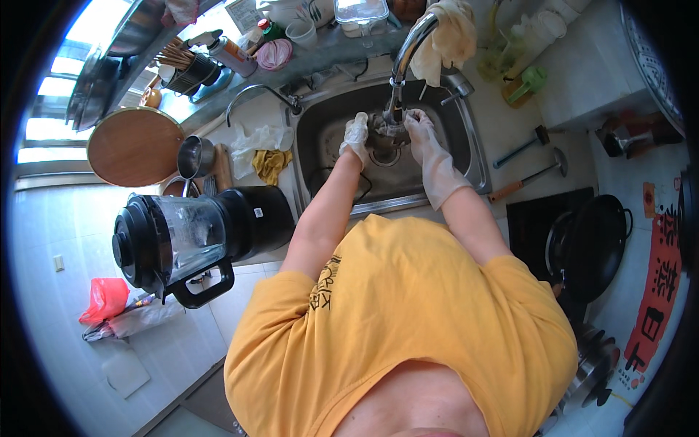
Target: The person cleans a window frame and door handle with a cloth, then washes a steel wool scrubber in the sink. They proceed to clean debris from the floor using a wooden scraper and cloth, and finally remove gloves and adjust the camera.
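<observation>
Both my hands reach into a stainless steel sink (338, 180), in thin see-through plastic gloves. My left hand (355, 137) is on the left side of the basin, fingers pointing up towards the faucet; whether it holds anything is not plain. My right hand (421, 131) is close against the right side of the faucet spout, its fingers bent. Between the hands, under the mouth of the chrome faucet (398, 82), lies something dark and greyish (389, 134) that I cannot make out, partly hidden by the spout. A pale cloth (448, 41) hangs over the faucet's neck.
Left of the sink stand a blender (191, 235), a yellow cloth (271, 165), a plastic bag (259, 145) and a small steel pot (195, 157). A thin curved tap (248, 90) rises at the sink's left corner. To the right lie a ladle (532, 177) and a black wok (592, 248).
</observation>
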{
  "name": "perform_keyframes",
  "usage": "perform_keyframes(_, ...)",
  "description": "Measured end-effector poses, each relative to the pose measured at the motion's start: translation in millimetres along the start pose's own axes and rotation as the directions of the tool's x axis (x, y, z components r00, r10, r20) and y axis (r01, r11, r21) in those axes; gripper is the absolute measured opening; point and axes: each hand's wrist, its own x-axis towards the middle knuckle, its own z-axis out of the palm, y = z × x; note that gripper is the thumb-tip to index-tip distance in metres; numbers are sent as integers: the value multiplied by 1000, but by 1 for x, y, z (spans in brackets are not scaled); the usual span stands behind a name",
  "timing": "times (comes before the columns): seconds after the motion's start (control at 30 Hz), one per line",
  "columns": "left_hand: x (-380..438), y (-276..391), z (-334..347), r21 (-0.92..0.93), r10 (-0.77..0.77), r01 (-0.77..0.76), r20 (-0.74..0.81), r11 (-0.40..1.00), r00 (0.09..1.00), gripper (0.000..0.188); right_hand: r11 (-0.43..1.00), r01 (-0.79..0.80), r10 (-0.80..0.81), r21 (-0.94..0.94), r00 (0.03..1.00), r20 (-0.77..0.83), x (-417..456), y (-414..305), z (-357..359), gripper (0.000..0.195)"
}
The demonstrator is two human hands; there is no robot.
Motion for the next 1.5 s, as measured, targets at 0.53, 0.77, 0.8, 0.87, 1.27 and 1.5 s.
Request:
perform_keyframes(0.53, -33, -28, 17, -463, -213, 205, 36, 862, 976, 23, 986, 133, -147, -105, 980, -132, -35, 15, -35, 22)
perform_keyframes(0.77, -65, 3, 18, -451, -115, 229, 266, 862, 957, 23, 944, -282, 287, 172, 958, -8, -23, 28, -45, 47)
perform_keyframes(0.8, -63, 5, 15, -428, -107, 221, 275, 877, 955, 23, 977, -213, 212, 25, 976, 45, -22, 29, -34, 49)
perform_keyframes(0.87, -61, 7, 7, -382, -89, 202, 292, 902, 952, 22, 984, -41, 83, -172, 966, 243, -25, 33, -17, 60)
perform_keyframes(1.27, -58, 6, -33, -349, -157, 121, -78, 929, 984, 38, 798, -27, -49, -601, 993, -109, -21, 27, 8, 34)
perform_keyframes(1.5, -48, -41, -40, -449, -307, 268, -15, 852, 952, 81, 846, 314, -390, -431, 915, -99, -9, 31, 11, 28)
